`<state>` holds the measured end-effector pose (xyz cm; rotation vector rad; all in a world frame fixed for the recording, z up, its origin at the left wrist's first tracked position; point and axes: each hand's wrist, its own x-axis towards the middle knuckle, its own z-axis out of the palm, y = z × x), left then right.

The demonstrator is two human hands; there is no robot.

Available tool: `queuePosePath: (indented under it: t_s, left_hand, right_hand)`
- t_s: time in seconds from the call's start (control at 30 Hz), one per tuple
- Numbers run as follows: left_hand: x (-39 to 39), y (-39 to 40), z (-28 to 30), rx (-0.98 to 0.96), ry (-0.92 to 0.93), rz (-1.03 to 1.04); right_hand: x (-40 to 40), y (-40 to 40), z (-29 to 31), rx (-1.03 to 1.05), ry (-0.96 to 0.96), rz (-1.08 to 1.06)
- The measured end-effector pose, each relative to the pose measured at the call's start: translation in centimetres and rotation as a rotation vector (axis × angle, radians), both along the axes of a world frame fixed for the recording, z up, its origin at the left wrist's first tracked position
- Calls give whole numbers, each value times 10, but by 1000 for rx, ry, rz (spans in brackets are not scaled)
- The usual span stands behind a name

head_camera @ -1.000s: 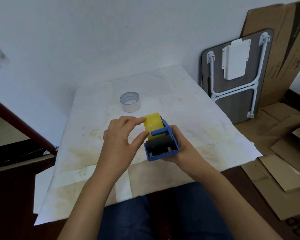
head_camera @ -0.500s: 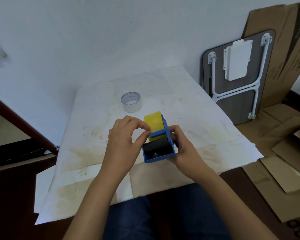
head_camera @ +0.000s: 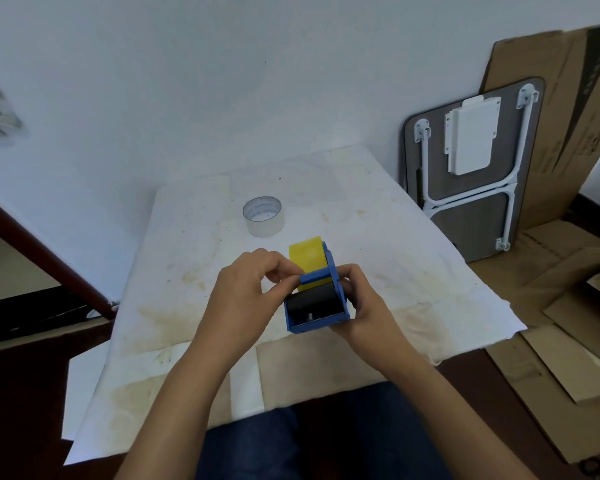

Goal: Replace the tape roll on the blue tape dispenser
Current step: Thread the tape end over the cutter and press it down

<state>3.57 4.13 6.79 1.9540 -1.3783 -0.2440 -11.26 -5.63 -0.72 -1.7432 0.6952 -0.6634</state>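
Note:
The blue tape dispenser [head_camera: 321, 318] is held above the table's middle, its toothed edge and black roller facing me. A yellow tape roll [head_camera: 307, 259] sits in its far end. My right hand [head_camera: 364, 303] grips the dispenser from the right side. My left hand [head_camera: 246, 299] is at its left, thumb and fingers pinched at the yellow tape next to the blue crossbar. A clear, nearly used-up tape roll [head_camera: 263, 216] stands on the table farther back, apart from both hands.
A stained white cloth [head_camera: 413, 244] covers the table, with the wall right behind it. A folded table [head_camera: 471, 174] and cardboard sheets [head_camera: 568, 323] lean and lie at the right. A dark wooden rail [head_camera: 45, 258] runs at the left.
My left hand closed from an open reach into a pinch on the yellow tape at the crossbar. The dispenser tilted slightly and stayed in my right hand.

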Motion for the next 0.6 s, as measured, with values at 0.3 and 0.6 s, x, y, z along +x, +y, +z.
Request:
queuePosePath:
  t_s: [0.3, 0.6]
  left_hand:
    - [12, 10, 7, 134, 3, -105]
    - [16, 14, 11, 77, -121, -156]
  right_hand:
    - [4, 2, -9, 40, -21, -62]
    - [5, 4, -6, 18, 16, -30]
